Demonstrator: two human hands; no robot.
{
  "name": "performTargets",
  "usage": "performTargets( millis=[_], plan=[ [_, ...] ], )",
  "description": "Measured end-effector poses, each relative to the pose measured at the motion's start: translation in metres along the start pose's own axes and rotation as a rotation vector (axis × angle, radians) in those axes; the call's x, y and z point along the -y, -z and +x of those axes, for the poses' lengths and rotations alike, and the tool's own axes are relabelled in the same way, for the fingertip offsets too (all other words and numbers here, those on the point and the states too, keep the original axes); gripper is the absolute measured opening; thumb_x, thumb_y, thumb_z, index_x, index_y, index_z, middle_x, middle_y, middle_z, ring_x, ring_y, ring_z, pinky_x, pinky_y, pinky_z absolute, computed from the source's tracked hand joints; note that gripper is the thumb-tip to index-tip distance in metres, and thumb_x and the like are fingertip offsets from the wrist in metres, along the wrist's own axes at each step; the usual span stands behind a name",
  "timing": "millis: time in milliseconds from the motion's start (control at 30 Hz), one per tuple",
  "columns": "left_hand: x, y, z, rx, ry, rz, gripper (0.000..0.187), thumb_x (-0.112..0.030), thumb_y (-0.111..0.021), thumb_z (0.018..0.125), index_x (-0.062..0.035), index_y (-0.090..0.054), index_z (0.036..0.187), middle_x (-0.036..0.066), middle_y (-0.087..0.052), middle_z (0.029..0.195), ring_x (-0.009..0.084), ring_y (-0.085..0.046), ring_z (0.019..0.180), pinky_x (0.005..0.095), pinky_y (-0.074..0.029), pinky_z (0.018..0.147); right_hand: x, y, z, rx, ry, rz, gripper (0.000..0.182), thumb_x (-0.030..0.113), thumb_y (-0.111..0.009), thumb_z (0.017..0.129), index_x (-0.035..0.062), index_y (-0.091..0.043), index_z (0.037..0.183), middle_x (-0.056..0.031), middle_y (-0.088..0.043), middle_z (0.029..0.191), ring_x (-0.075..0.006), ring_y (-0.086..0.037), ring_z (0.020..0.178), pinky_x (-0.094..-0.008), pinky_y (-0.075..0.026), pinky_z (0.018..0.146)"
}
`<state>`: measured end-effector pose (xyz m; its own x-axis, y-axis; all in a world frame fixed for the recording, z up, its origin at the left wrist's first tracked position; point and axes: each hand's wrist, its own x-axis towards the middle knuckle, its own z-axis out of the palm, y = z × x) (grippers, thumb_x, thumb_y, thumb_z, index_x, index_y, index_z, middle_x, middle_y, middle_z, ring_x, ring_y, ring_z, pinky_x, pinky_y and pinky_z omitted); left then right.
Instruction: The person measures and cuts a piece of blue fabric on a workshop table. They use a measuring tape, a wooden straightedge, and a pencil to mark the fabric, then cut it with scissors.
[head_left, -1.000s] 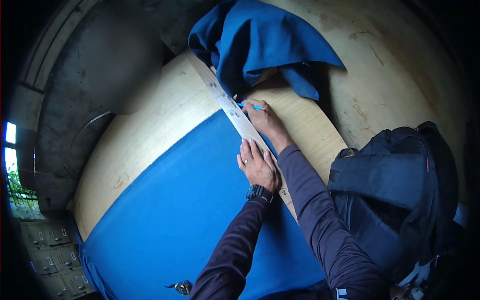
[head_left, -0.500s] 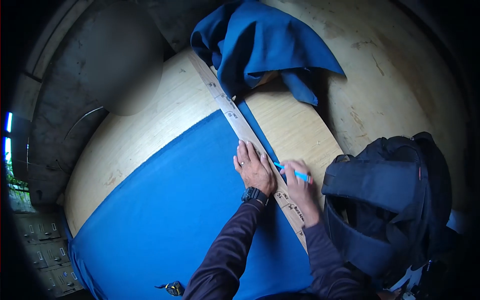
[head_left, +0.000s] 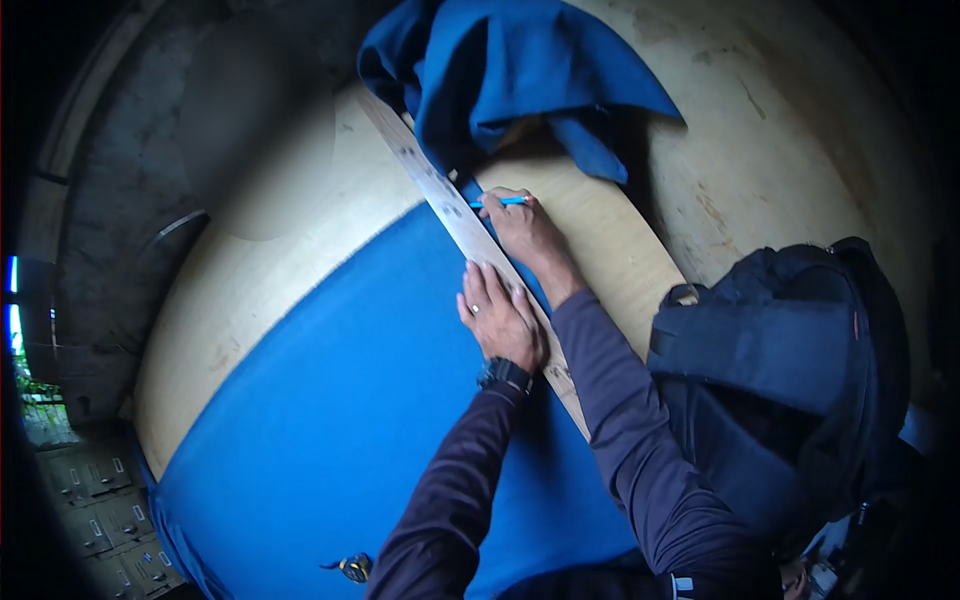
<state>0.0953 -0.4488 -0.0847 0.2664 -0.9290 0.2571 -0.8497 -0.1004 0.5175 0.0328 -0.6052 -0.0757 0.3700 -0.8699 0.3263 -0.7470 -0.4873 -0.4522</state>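
A long wooden strip [head_left: 455, 215] with handwritten marks lies slantwise over a spread of blue fabric [head_left: 340, 400]. My left hand [head_left: 502, 318] rests on the strip with its fingers stretched out, a ring on one finger and a watch at the wrist. Farther up, my right hand [head_left: 527, 232] pinches a light-blue pen [head_left: 508, 201], whose tip is at the strip's right edge. A narrow band of the fabric shows along that edge. Near the far end of the strip, a bunched heap of blue cloth [head_left: 530, 75] overlaps it.
The wooden tabletop [head_left: 290, 245] shows beyond the fabric's edge. A black backpack [head_left: 760, 370] stands at the right. Near my left forearm lies a small black-and-yellow tape measure [head_left: 354, 568]. Drawer cabinets [head_left: 105, 510] are at the lower left.
My right hand has moved up along the strip with the pen, from beside my left hand to near the cloth heap. The left hand stays on the strip. The view has shifted slightly.
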Motion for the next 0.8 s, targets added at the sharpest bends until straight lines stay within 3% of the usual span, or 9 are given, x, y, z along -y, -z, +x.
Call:
performTargets(
  millis=[100, 200, 300, 400, 533, 667, 700, 733, 800],
  plan=[
    [-0.005, 0.006, 0.000, 0.018, 0.020, -0.017, 0.059, -0.025, -0.053, 0.105, 0.0061, -0.041, 0.154, 0.028, -0.034, 0.164, 0.0409, -0.031, 0.155, 0.0577, -0.016, 0.127, 0.020, 0.048, -0.108, -0.243, 0.137, -0.009, 0.018, 0.012, -0.057, 0.099, 0.0017, -0.067, 0.110, -0.0126, -0.072, 0.095, -0.0346, -0.068, 0.091, -0.0443, -0.053, 0.085],
    [-0.006, 0.007, 0.001, 0.029, 0.026, -0.017, 0.059, -0.026, -0.052, 0.105, 0.0057, -0.040, 0.154, 0.027, -0.033, 0.165, 0.0406, -0.029, 0.155, 0.0573, -0.015, 0.127, 0.055, 0.125, -0.223, 0.007, -0.410, 0.417, 0.017, 0.013, -0.060, 0.100, 0.0023, -0.072, 0.096, -0.0116, -0.069, 0.084, -0.0318, -0.063, 0.086, -0.0439, -0.049, 0.083],
    [-0.003, 0.004, 0.000, 0.024, 0.034, -0.016, 0.059, -0.026, -0.052, 0.105, 0.0051, -0.040, 0.155, 0.027, -0.033, 0.165, 0.0397, -0.029, 0.155, 0.0567, -0.014, 0.128, 0.074, 0.174, -0.298, 0.058, -0.548, 0.363, 0.021, 0.012, -0.057, 0.102, -0.0014, -0.072, 0.100, -0.0115, -0.071, 0.083, -0.0306, -0.062, 0.084, -0.0437, -0.049, 0.082],
    [-0.004, 0.005, 0.000, 0.039, 0.035, -0.019, 0.060, -0.026, -0.053, 0.105, 0.0047, -0.040, 0.155, 0.026, -0.033, 0.165, 0.0387, -0.029, 0.156, 0.0563, -0.014, 0.128, 0.077, 0.179, -0.284, -0.006, -0.600, 0.485, 0.021, 0.012, -0.057, 0.103, -0.0033, -0.072, 0.103, -0.0129, -0.074, 0.090, -0.0308, -0.063, 0.087, -0.0428, -0.050, 0.083],
    [0.001, 0.002, 0.001, 0.018, 0.034, -0.011, 0.060, -0.027, -0.054, 0.105, 0.0032, -0.041, 0.155, 0.026, -0.033, 0.166, 0.0382, -0.029, 0.156, 0.0559, -0.014, 0.128, 0.058, 0.116, -0.197, -0.196, -0.472, 0.628, 0.023, 0.015, -0.060, 0.105, -0.0039, -0.072, 0.109, -0.0146, -0.076, 0.100, -0.0343, -0.067, 0.097, -0.0429, -0.053, 0.087],
    [0.002, -0.001, 0.000, -0.050, -0.018, -0.013, 0.057, -0.026, -0.054, 0.104, 0.0029, -0.044, 0.152, 0.026, -0.037, 0.163, 0.0394, -0.034, 0.153, 0.0557, -0.017, 0.127, 0.037, 0.099, -0.155, -0.011, -0.499, 0.576, 0.029, 0.023, -0.055, 0.107, -0.0016, -0.071, 0.109, -0.0118, -0.075, 0.102, -0.0305, -0.065, 0.103, -0.0392, -0.051, 0.093],
    [0.001, 0.000, -0.001, -0.071, -0.026, -0.020, 0.056, -0.025, -0.054, 0.104, 0.0029, -0.045, 0.152, 0.026, -0.037, 0.163, 0.0395, -0.034, 0.153, 0.0557, -0.017, 0.127, 0.038, 0.102, -0.162, 0.044, -0.497, 0.572, 0.032, 0.025, -0.053, 0.108, -0.0022, -0.070, 0.109, -0.0113, -0.075, 0.103, -0.0283, -0.065, 0.105, -0.0381, -0.050, 0.095],
    [-0.001, 0.001, -0.001, -0.073, -0.021, -0.027, 0.055, -0.026, -0.054, 0.104, 0.0029, -0.045, 0.151, 0.026, -0.038, 0.162, 0.0396, -0.035, 0.152, 0.0560, -0.018, 0.126, 0.039, 0.110, -0.182, 0.027, -0.328, 0.462, 0.030, 0.023, -0.054, 0.107, -0.0020, -0.070, 0.106, -0.0114, -0.074, 0.100, -0.0291, -0.064, 0.104, -0.0387, -0.049, 0.094],
    [0.002, -0.001, -0.002, -0.058, -0.006, -0.022, 0.056, -0.027, -0.055, 0.104, 0.0029, -0.045, 0.150, 0.026, -0.038, 0.162, 0.0389, -0.035, 0.152, 0.0565, -0.017, 0.126, 0.049, 0.139, -0.235, 0.168, -0.312, 0.357, 0.029, 0.021, -0.053, 0.107, -0.0018, -0.071, 0.105, -0.0123, -0.073, 0.097, -0.0297, -0.063, 0.103, -0.0391, -0.049, 0.092]
  ],
)
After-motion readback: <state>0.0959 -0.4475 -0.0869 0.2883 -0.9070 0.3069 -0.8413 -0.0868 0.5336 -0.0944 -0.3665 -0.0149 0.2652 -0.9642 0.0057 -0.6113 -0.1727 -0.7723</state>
